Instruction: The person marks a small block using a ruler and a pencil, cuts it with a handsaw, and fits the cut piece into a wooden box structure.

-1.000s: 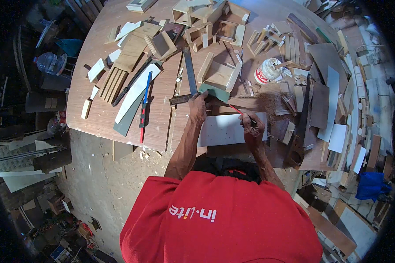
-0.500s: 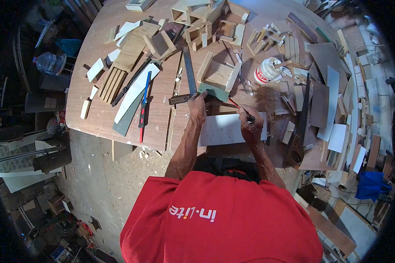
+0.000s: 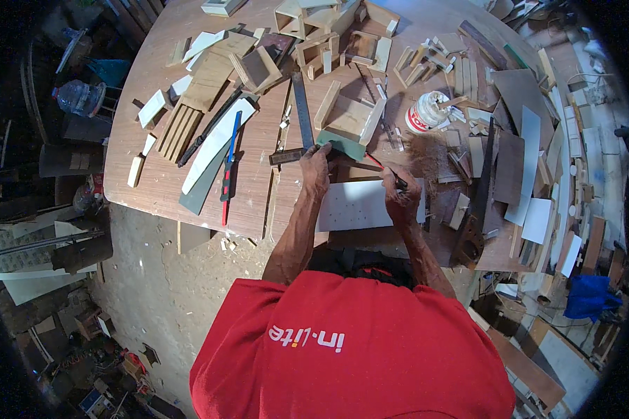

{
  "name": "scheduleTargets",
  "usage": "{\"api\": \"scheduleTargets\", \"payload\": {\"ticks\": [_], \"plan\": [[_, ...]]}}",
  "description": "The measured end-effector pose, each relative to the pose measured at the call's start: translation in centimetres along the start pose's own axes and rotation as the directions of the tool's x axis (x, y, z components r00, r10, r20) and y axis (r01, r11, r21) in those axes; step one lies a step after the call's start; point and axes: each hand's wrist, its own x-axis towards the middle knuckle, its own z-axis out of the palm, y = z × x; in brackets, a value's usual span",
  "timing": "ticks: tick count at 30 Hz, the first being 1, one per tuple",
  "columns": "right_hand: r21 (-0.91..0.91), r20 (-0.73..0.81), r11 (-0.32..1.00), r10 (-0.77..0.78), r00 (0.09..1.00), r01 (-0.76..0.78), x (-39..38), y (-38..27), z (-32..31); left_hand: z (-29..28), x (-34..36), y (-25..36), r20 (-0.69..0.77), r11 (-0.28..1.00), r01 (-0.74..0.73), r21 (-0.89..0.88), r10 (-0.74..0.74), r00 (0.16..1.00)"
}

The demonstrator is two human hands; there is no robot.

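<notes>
My left hand (image 3: 316, 165) is closed on a green rectangular piece (image 3: 341, 145) at the near end of an open wooden box (image 3: 351, 115). A dark try square (image 3: 302, 112) lies just left of it, partly under my fingers. My right hand (image 3: 402, 197), lower and to the right, is closed round a thin red-and-black pointed tool (image 3: 373, 162), whose tip is at the green piece's right end; whether it touches is too small to tell. Beneath my right hand lies a white panel with small dots (image 3: 349, 213).
The wooden table (image 3: 143, 209) carries small boxes (image 3: 314, 52) at the back, boards (image 3: 213, 77) and a blue-red tool (image 3: 228, 185) at left. A white tub (image 3: 419, 117), scraps and a long dark saw-like tool (image 3: 475, 223) are at right. Offcuts lie around the table.
My right hand and the red-and-black tool have shifted very slightly beside the green piece. My left hand and the box stay nearly in place.
</notes>
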Motion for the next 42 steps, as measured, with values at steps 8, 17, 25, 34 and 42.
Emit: {"api": "scheduleTargets", "payload": {"ticks": [8, 17, 25, 34, 42], "plan": [[0.038, 0.026, 0.998, 0.059, 0.998, -0.060, 0.3, 0.0, 0.0, 0.4, -0.2, 0.3, -0.016, 0.999, 0.008, -0.050, -0.009, 1.000], [-0.046, 0.045, 0.998, -0.048, 0.998, 0.050, 1.0, 0.1, 0.0, 0.6, -0.2, 0.1, -0.036, 0.998, -0.001, -0.057, -0.002, 0.999], [0.046, 0.061, 0.996, 0.074, 0.995, -0.077, 1.5, -0.5, 0.7, 0.2, -0.2, 0.1, 0.000, 0.999, -0.049, 0.020, 0.049, 0.999], [0.025, 0.035, 0.998, -0.057, 0.998, 0.056, 1.9, 0.0, 1.2, 0.7, -1.2, 0.8, 0.016, 0.998, -0.057, 0.006, 0.057, 0.998], [0.004, 0.099, 1.000, 0.006, 0.995, -0.006, 2.1, 0.1, 1.1, 0.5, -0.7, 0.4, 0.028, 0.998, -0.056, -0.020, 0.056, 0.998]]}}
